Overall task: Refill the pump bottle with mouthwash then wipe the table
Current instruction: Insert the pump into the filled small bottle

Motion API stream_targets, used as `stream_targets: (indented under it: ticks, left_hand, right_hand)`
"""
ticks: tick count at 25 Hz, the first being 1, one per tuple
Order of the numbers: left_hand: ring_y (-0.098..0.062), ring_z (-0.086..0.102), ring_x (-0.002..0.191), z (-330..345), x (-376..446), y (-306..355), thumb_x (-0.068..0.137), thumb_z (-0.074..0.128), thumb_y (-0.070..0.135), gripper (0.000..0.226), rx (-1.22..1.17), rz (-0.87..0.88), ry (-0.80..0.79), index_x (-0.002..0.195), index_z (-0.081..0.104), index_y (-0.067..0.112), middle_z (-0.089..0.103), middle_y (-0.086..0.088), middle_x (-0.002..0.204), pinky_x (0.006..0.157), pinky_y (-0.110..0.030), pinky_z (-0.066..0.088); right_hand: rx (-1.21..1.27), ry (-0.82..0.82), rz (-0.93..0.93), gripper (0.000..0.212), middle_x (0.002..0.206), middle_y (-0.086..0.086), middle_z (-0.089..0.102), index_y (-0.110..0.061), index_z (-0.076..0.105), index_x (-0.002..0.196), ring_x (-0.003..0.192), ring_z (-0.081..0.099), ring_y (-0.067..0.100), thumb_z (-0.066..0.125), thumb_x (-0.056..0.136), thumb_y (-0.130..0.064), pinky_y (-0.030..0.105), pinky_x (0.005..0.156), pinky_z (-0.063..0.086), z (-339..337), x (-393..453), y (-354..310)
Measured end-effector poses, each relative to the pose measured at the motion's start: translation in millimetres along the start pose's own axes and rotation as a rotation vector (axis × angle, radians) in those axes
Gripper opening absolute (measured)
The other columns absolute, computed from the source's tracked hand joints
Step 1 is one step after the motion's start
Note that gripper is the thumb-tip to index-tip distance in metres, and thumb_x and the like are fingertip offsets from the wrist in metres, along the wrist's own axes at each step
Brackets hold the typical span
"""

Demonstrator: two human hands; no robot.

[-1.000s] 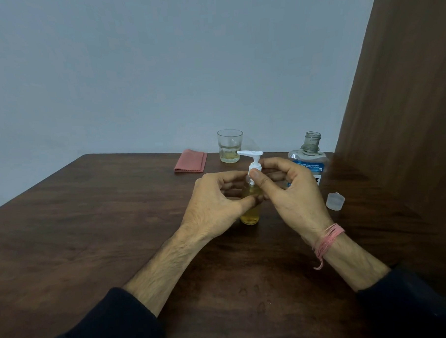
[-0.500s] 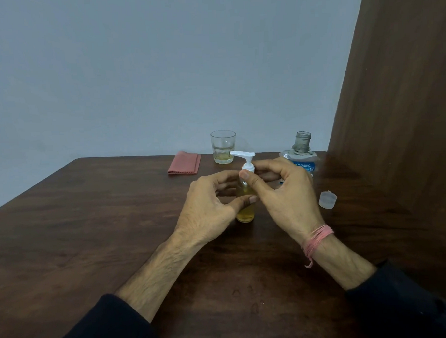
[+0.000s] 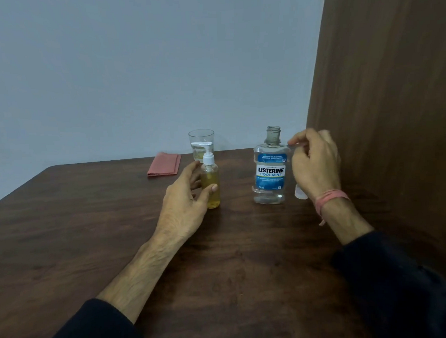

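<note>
The small pump bottle (image 3: 212, 187), holding yellow liquid and fitted with its white pump head, stands upright on the brown table (image 3: 117, 237). My left hand (image 3: 186, 198) grips its body, thumb across the front. To its right stands the clear, uncapped mouthwash bottle (image 3: 270, 172) with a blue label, nearly empty. My right hand (image 3: 315, 164) hovers just right of that bottle's shoulder, fingers loosely curled and blurred, with nothing seen in them. The bottle's clear cap (image 3: 300, 194) lies on the table, partly hidden behind my right wrist.
A drinking glass (image 3: 201, 140) with a little liquid stands behind the pump bottle. A folded pink cloth (image 3: 164, 164) lies at the table's far edge, left of the glass. A brown wooden panel (image 3: 393, 110) rises along the right side.
My right hand has let go of the pump head and moved right, up beside the mouthwash bottle. The left hand stays on the pump bottle. The view has shifted.
</note>
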State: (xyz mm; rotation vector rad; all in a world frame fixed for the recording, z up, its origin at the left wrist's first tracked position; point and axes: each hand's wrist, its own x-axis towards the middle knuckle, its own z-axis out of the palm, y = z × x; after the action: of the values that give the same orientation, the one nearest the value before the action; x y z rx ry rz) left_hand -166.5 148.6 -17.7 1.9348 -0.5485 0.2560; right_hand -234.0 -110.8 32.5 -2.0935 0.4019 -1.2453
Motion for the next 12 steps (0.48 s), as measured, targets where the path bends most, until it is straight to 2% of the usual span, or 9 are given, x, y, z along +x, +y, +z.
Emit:
stream_targets:
  ticks: [1, 3, 5, 7, 10, 12]
  left_hand:
    - [-0.011, 0.061, 0.147, 0, -1, 1, 0.105, 0.081, 0.024, 0.079, -0.011, -0.007, -0.002, 0.173, 0.041, 0.026, 0.061, 0.001, 0.167, 0.118, -0.028, 0.05]
    - [-0.014, 0.061, 0.149, -1, -1, 2, 0.105, 0.081, 0.021, 0.081, -0.045, -0.03, -0.01, 0.175, 0.039, 0.026, 0.06, 0.0, 0.168, 0.121, -0.032, 0.05]
    - [-0.016, 0.06, 0.151, -1, -1, 3, 0.106, 0.081, 0.02, 0.083, -0.059, -0.047, -0.018, 0.176, 0.037, 0.025, 0.058, -0.001, 0.17, 0.127, -0.041, 0.05]
    - [-0.015, 0.061, 0.15, -1, -2, 4, 0.105, 0.081, 0.019, 0.083, -0.052, -0.055, -0.021, 0.176, 0.037, 0.026, 0.059, -0.001, 0.169, 0.127, -0.044, 0.051]
    - [-0.011, 0.063, 0.144, -3, -2, 5, 0.102, 0.086, 0.024, 0.088, -0.021, -0.068, -0.012, 0.175, 0.038, 0.029, 0.061, 0.001, 0.166, 0.124, -0.038, 0.052]
    - [-0.007, 0.062, 0.14, -2, -5, 7, 0.092, 0.095, 0.032, 0.095, 0.027, -0.05, 0.041, 0.17, 0.042, 0.03, 0.062, 0.006, 0.162, 0.12, -0.037, 0.053]
  right_hand:
    - [-0.02, -0.018, 0.061, 0.03, 0.112, 0.002, 0.06, -0.018, 0.07, 0.104, 0.106, 0.063, 0.022, 0.052, 0.094, 0.004, 0.043, 0.095, 0.056, -2, 4, 9]
    - [0.023, -0.005, 0.139, 0.027, 0.11, 0.002, 0.064, -0.016, 0.071, 0.104, 0.102, 0.064, 0.02, 0.054, 0.095, 0.004, 0.038, 0.089, 0.056, -3, 8, 20]
    - [0.128, -0.046, 0.209, 0.019, 0.111, -0.002, 0.068, -0.018, 0.071, 0.105, 0.099, 0.064, 0.012, 0.056, 0.1, -0.008, 0.03, 0.084, 0.054, -1, 9, 21]
    - [0.227, -0.144, 0.27, 0.02, 0.112, -0.006, 0.069, -0.019, 0.071, 0.108, 0.101, 0.063, 0.006, 0.052, 0.106, -0.023, 0.03, 0.086, 0.053, 5, 7, 19]
    - [0.236, -0.217, 0.246, 0.029, 0.113, -0.004, 0.07, -0.02, 0.069, 0.108, 0.105, 0.064, 0.014, 0.043, 0.109, -0.032, 0.028, 0.077, 0.048, 12, 0, 16]
    - [0.21, -0.217, 0.235, 0.032, 0.118, -0.001, 0.071, -0.021, 0.067, 0.107, 0.11, 0.064, 0.018, 0.037, 0.111, -0.031, 0.032, 0.083, 0.05, 14, 0, 15]
